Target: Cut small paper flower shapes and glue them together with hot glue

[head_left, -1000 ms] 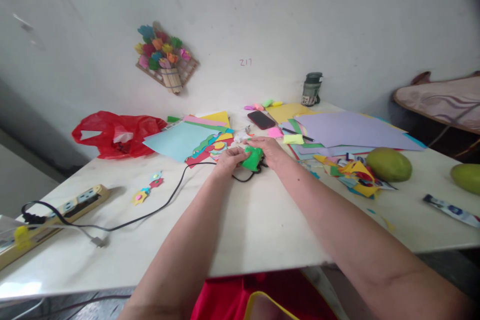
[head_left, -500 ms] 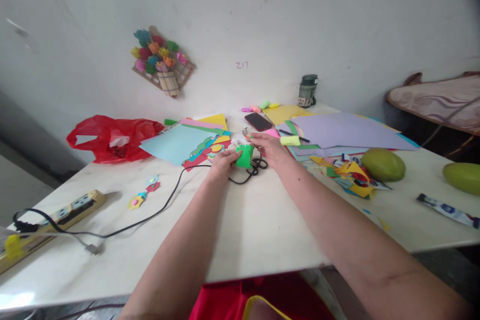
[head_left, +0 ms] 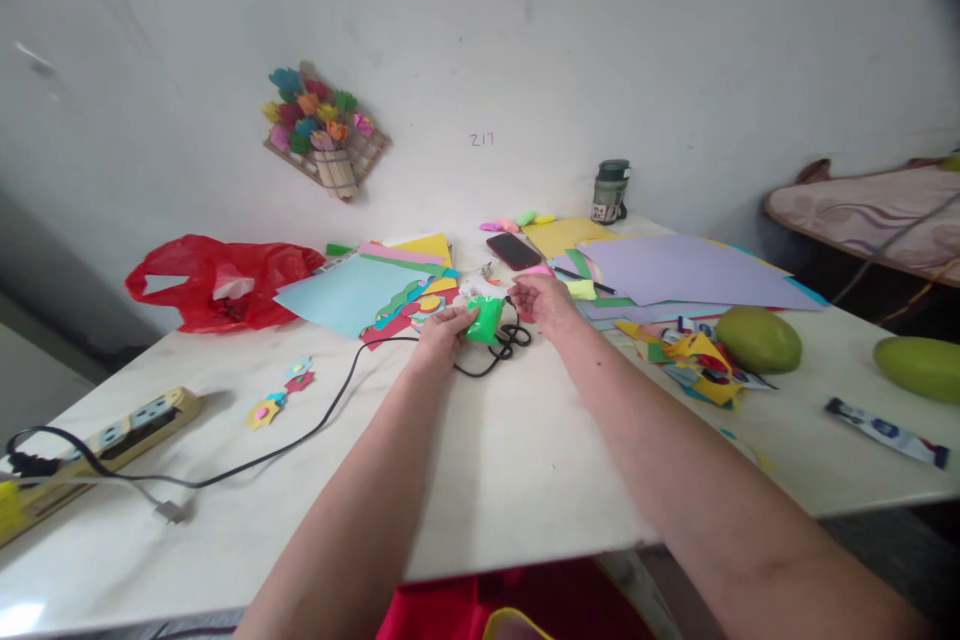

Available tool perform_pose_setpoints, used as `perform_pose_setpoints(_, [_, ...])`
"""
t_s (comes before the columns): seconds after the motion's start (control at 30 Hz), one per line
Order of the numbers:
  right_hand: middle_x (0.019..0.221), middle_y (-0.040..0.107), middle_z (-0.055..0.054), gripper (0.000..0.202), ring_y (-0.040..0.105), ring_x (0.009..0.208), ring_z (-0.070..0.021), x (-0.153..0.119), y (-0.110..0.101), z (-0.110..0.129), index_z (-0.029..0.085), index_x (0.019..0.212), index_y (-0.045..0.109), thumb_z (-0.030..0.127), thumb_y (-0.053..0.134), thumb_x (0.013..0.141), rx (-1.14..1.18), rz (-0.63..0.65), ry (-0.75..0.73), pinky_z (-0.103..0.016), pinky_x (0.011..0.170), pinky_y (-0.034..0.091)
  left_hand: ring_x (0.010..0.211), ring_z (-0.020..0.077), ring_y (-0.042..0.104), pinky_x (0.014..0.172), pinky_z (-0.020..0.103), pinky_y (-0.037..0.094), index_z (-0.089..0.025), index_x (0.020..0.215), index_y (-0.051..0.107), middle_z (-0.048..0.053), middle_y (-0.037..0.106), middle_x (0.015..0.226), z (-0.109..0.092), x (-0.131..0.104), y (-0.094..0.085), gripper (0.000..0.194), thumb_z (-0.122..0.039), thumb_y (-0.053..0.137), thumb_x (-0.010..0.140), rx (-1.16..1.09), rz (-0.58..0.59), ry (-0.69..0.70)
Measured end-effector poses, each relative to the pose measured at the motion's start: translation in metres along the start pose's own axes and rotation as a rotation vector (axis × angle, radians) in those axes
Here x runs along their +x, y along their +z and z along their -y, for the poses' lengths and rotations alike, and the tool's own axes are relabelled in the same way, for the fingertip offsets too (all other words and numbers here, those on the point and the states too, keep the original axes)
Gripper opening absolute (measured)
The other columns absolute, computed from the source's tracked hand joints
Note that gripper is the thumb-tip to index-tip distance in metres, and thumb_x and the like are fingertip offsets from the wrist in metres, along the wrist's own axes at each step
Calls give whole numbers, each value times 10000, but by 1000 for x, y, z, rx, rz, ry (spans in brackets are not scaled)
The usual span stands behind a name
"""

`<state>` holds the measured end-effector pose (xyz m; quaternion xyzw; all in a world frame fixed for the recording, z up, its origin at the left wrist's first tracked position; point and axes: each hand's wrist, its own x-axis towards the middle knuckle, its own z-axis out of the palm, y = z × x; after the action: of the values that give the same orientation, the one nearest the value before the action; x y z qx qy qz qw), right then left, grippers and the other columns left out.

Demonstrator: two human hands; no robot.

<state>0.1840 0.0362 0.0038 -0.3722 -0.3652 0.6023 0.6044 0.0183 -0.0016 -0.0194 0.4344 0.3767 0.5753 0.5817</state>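
Near the middle of the table, my left hand grips a bright green packet by its left side, thumb on top. My right hand is just to the right of the packet, fingers curled together; whatever they may hold is too small to make out. A black cable lies looped beneath and beside the packet and runs left across the table. Behind the packet are small white items, partly hidden. Cut paper pieces lie behind my left hand.
Paper sheets and a red bag lie left; a power strip is at the near left. Behind are a phone and a bottle. Purple sheets, paper scraps, green fruits and a tube lie right.
My right hand has drawn slightly away from the small white items, its fingers now curled beside the packet. The packet has tilted a little in my left hand. The view has shifted slightly.
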Motion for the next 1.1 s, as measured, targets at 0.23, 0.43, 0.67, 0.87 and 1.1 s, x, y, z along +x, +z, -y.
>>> perform_pose_setpoints(0.23, [616, 686, -55, 44, 622, 519, -127, -5, 3, 1, 139, 717, 630, 132, 600, 749, 14, 62, -11, -229, 505, 510, 527, 96, 548, 530, 223, 441, -120, 618, 642, 11, 607, 578, 0, 1, -1, 265, -305, 808, 527, -20, -25, 27])
perform_pose_setpoints(0.43, [636, 692, -58, 75, 636, 540, -127, -9, 5, 3, 138, 725, 625, 150, 604, 795, 25, 106, 7, -231, 530, 523, 548, 101, 565, 549, 225, 472, -123, 624, 645, 9, 620, 603, -4, 0, 2, 279, -290, 821, 487, -70, -74, 11])
perform_pose_setpoints(0.67, [636, 695, -65, 136, 646, 562, -132, -9, 5, 4, 132, 721, 626, 135, 543, 828, 45, 96, 19, -237, 549, 522, 555, 99, 558, 557, 229, 474, -126, 619, 625, -2, 603, 599, -4, 1, 2, 261, -266, 810, 499, -88, -92, 16])
perform_pose_setpoints(0.87, [639, 695, -62, 87, 647, 548, -141, -5, 1, 0, 143, 686, 621, 173, 621, 767, 18, 115, -2, -240, 531, 515, 556, 85, 540, 544, 213, 463, -129, 617, 612, -17, 579, 597, -3, 2, -1, 268, -276, 804, 502, -110, -115, 43])
perform_pose_setpoints(1.1, [631, 691, -53, 58, 623, 530, -126, -7, 0, 1, 149, 678, 613, 148, 663, 706, 0, 155, 14, -226, 511, 498, 595, 104, 578, 600, 234, 485, -140, 654, 644, -6, 627, 645, 0, 4, -5, 291, -310, 820, 495, -118, -102, 66])
